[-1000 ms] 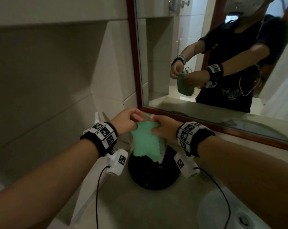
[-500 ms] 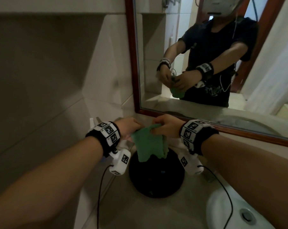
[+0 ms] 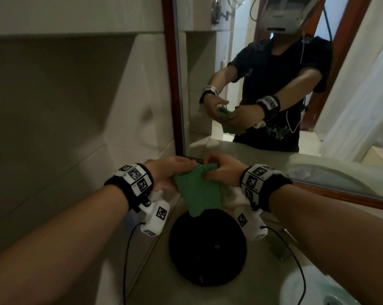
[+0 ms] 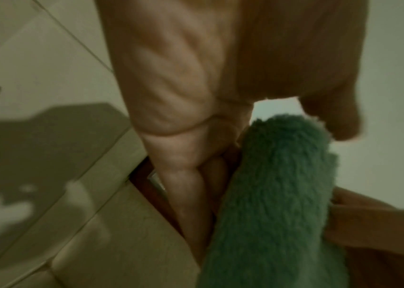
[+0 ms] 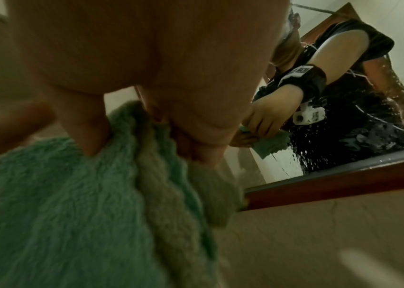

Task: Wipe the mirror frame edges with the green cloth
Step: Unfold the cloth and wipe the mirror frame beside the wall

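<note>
the green cloth [image 3: 197,190] pinched between my left hand [image 3: 166,172] and right hand [image 3: 223,170] is a thick, fluffy fleece, matt and fuzzy, bunched into soft ridges under my right fingers [image 5: 196,136]. just beyond my knuckles the mirror frame [image 5: 344,181] looks like reddish-brown wood with a smooth, slightly glossy varnish. the glass [image 3: 263,62] inside it is shiny and speckled with droplets. left of my left hand the wall tiles [image 4: 48,68] are smooth and pale.

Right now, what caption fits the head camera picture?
Both hands, left hand and right hand, hold the green cloth below the mirror frame corner.
</note>
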### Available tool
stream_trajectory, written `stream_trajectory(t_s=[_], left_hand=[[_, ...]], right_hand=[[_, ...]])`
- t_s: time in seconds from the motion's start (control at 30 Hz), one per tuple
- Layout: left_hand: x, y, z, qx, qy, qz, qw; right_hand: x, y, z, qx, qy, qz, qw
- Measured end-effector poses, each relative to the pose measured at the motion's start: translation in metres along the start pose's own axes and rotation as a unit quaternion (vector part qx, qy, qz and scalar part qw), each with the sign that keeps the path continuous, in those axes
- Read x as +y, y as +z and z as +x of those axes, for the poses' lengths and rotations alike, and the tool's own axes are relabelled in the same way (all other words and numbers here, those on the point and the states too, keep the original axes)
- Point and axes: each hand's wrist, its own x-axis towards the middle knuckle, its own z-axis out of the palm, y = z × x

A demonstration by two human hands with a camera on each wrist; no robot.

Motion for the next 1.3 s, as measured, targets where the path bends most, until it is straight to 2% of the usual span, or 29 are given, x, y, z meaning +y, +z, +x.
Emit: stream_trajectory(t_s=[0.07,0.1,0.2,0.23,0.3,0.37,0.43,0.47,0.53,0.6,0.7,0.77,0.83,0.87,0.93,1.0,1.1,1.17,1.23,1.3], left_hand=[[0.011,-0.002,0.001,-0.006,0.034,0.119,0.992],[0.019,-0.003,0.002,0.012,0.055,0.168,0.984],[0.051,0.0,0.001,0.11,0.142,0.201,0.963],[0.065,0.002,-0.002,0.14,0.175,0.196,0.955],[0.092,0.006,-0.007,0.188,0.226,0.187,0.937],[0.12,0.008,-0.01,0.234,0.254,0.185,0.92],[0.147,0.007,-0.01,0.278,0.273,0.193,0.901],[0.159,0.006,-0.011,0.292,0.279,0.2,0.893],[0.182,0.005,-0.013,0.305,0.283,0.204,0.886],[0.202,0.004,-0.015,0.314,0.289,0.206,0.881],[0.228,0.006,-0.019,0.33,0.319,0.227,0.859],[0.244,0.01,-0.024,0.327,0.341,0.223,0.852],[0.26,0.013,-0.029,0.338,0.352,0.206,0.848],[0.267,0.012,-0.03,0.347,0.357,0.187,0.847],[0.281,0.008,-0.032,0.379,0.366,0.175,0.832],[0.294,0.001,-0.035,0.43,0.351,0.279,0.783],[0.316,0.002,-0.045,0.444,0.307,0.463,0.703],[0.332,0.005,-0.048,0.447,0.276,0.548,0.651],[0.348,0.0,-0.047,0.474,0.254,0.608,0.584],[0.363,-0.009,-0.041,0.51,0.224,0.645,0.523]], right_hand=[[-0.001,-0.008,0.006,0.051,0.003,0.017,0.999],[-0.002,-0.012,0.009,0.073,0.003,0.037,0.997],[-0.012,-0.025,0.02,0.161,-0.028,0.065,0.984],[-0.018,-0.031,0.024,0.223,-0.052,0.035,0.973],[-0.038,-0.045,0.025,0.362,-0.116,-0.054,0.923],[-0.064,-0.056,0.022,0.426,-0.189,-0.137,0.874],[-0.089,-0.063,0.019,0.426,-0.236,-0.193,0.851],[-0.098,-0.067,0.019,0.417,-0.243,-0.193,0.854],[-0.112,-0.075,0.024,0.396,-0.251,-0.142,0.872],[-0.12,-0.083,0.033,0.376,-0.288,-0.091,0.876],[-0.127,-0.091,0.048,0.373,-0.331,-0.044,0.865],[-0.137,-0.103,0.051,0.379,-0.302,0.017,0.874],[-0.152,-0.118,0.052,0.332,-0.231,0.099,0.909],[-0.159,-0.128,0.056,0.321,-0.199,0.142,0.915],[-0.172,-0.149,0.068,0.329,-0.127,0.244,0.904],[-0.188,-0.178,0.078,0.358,-0.101,0.323,0.87],[-0.225,-0.222,0.078,0.414,-0.15,0.346,0.829],[-0.255,-0.241,0.068,0.494,-0.212,0.254,0.805],[-0.286,-0.252,0.06,0.569,-0.299,0.16,0.749],[-0.316,-0.26,0.061,0.586,-0.364,0.094,0.717]])
